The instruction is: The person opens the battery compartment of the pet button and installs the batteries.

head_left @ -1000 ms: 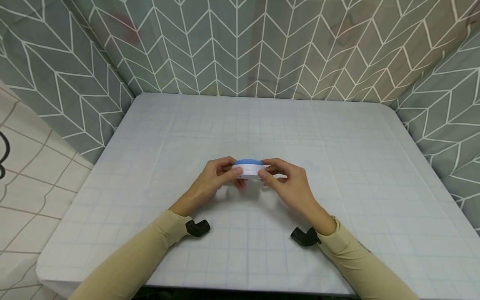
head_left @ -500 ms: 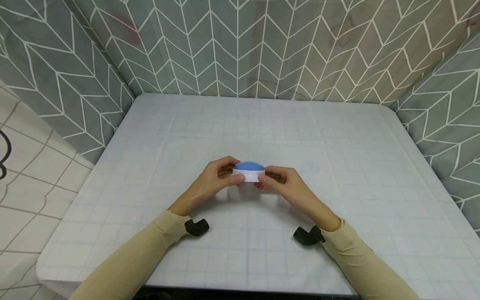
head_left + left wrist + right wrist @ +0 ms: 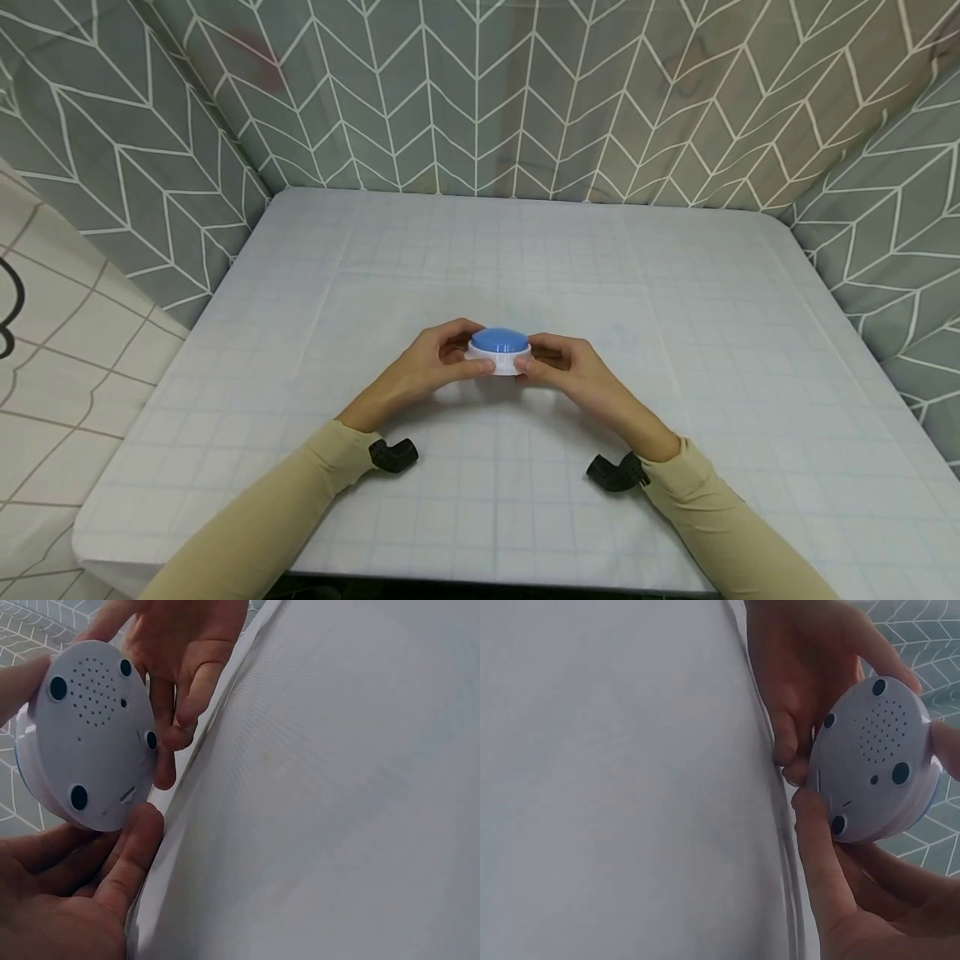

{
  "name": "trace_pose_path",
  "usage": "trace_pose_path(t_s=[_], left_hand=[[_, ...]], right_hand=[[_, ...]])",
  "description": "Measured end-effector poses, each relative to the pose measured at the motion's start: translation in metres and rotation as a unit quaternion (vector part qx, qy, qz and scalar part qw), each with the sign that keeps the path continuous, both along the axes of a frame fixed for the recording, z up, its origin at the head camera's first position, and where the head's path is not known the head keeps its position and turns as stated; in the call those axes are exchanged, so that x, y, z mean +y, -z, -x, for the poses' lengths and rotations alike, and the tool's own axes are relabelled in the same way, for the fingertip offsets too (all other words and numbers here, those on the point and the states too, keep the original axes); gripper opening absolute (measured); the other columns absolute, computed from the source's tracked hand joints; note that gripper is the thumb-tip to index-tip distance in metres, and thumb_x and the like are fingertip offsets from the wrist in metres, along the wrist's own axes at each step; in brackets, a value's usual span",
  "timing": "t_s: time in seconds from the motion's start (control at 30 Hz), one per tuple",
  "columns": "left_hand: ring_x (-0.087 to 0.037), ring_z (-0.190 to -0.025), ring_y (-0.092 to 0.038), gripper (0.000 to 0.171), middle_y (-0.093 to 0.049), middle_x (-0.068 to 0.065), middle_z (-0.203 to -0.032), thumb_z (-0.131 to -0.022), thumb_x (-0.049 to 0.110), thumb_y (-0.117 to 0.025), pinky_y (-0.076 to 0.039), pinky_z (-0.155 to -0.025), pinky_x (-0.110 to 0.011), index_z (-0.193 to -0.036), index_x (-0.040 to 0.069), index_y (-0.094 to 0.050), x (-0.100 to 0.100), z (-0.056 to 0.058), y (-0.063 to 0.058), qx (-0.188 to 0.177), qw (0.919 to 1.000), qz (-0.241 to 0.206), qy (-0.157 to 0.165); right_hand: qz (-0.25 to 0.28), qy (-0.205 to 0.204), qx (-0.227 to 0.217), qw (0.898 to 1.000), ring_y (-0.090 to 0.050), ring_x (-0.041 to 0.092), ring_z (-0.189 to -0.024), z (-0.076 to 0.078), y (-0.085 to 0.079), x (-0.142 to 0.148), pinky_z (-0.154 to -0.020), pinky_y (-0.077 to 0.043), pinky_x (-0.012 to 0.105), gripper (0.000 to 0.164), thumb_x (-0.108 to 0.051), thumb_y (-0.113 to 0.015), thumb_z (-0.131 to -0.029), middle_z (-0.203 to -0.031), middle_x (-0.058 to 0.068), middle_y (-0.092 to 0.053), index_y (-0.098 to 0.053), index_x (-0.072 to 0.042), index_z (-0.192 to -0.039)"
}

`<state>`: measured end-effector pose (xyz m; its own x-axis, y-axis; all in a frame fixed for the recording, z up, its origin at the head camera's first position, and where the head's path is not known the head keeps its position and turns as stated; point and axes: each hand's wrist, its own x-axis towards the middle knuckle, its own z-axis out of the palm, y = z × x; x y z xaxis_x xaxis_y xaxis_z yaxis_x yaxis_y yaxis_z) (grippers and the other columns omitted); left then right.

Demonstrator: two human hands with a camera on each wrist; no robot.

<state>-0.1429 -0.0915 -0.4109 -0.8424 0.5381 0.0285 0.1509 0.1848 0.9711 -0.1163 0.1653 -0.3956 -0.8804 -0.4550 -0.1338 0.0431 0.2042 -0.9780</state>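
Between both hands, near the middle of the table in the head view, is a round push button (image 3: 500, 341) with a blue dome over a white base. My left hand (image 3: 429, 363) pinches its left side, thumb on the front of the base. On the opposite side my right hand (image 3: 576, 365) holds it the same way. Seen from the left wrist, the white underside (image 3: 96, 739) shows small speaker holes and several dark round feet. The right wrist view shows this underside (image 3: 874, 757) too, with fingertips of both hands along its edge. The button is off the table, dome upward.
A white table (image 3: 480, 258) with a faint grid cloth spreads around the hands. Grey curtains (image 3: 476, 92) with white zigzag lines stand behind and at the sides. Black wrist mounts (image 3: 393, 456) sit at the sleeve cuffs.
The button has come slightly nearer and lower in the head view and tilted, so more of its blue dome shows. Both hands keep hold; the right fingers have shifted their grip a little.
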Motion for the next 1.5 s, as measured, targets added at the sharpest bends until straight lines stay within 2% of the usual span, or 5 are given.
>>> trace_pose_path(t_s=[0.3,0.77,1.1,1.33,1.5], left_hand=[[-0.014,-0.111,-0.061,0.053,-0.063,0.004,-0.124,-0.081,0.035,-0.083,-0.049,-0.102,-0.035,-0.127,0.021,-0.060,0.001,0.000,0.001,0.028,0.9994,0.019,0.000],[-0.008,-0.107,-0.060,0.066,-0.063,0.013,-0.118,-0.070,0.050,-0.087,-0.049,-0.101,-0.034,-0.126,0.030,-0.059,-0.001,0.000,0.001,0.097,0.9910,0.088,-0.025],[-0.006,-0.120,-0.054,0.074,-0.060,0.013,-0.125,-0.066,0.051,-0.089,-0.044,-0.107,-0.037,-0.129,0.029,-0.059,-0.002,0.000,0.007,0.156,0.9811,0.111,-0.029],[-0.009,-0.122,-0.053,0.076,-0.058,0.010,-0.128,-0.065,0.050,-0.089,-0.044,-0.107,-0.037,-0.130,0.025,-0.060,0.000,0.000,0.011,0.160,0.9777,0.132,-0.034],[-0.010,-0.124,-0.052,0.075,-0.057,0.008,-0.130,-0.066,0.049,-0.090,-0.044,-0.108,-0.037,-0.130,0.023,-0.060,0.001,-0.003,0.011,0.161,0.9763,0.141,-0.032]], right_hand=[[-0.031,0.002,0.036,0.999,-0.066,0.019,-0.112,0.000,0.004,-0.001,-0.090,-0.057,0.034,0.049,-0.033,-0.076,-0.088,-0.129,-0.001,-0.064,-0.058,-0.022,-0.133],[-0.059,0.004,0.150,0.987,-0.064,0.018,-0.112,0.004,0.008,-0.002,-0.090,-0.057,0.031,0.057,-0.032,-0.083,-0.081,-0.128,-0.004,-0.064,-0.060,-0.022,-0.131],[-0.126,0.007,0.232,0.964,-0.067,0.018,-0.095,0.001,0.007,-0.003,-0.079,-0.059,0.034,0.065,-0.033,-0.088,-0.075,-0.124,-0.003,-0.066,-0.061,-0.018,-0.131],[-0.187,0.016,0.299,0.936,-0.062,0.018,-0.077,0.001,0.014,-0.003,-0.065,-0.056,0.030,0.063,-0.038,-0.089,-0.072,-0.107,-0.004,-0.064,-0.064,-0.019,-0.126],[-0.192,0.015,0.302,0.934,-0.061,0.017,-0.078,0.000,0.016,-0.003,-0.065,-0.056,0.029,0.063,-0.038,-0.089,-0.072,-0.106,-0.005,-0.064,-0.063,-0.018,-0.126]])
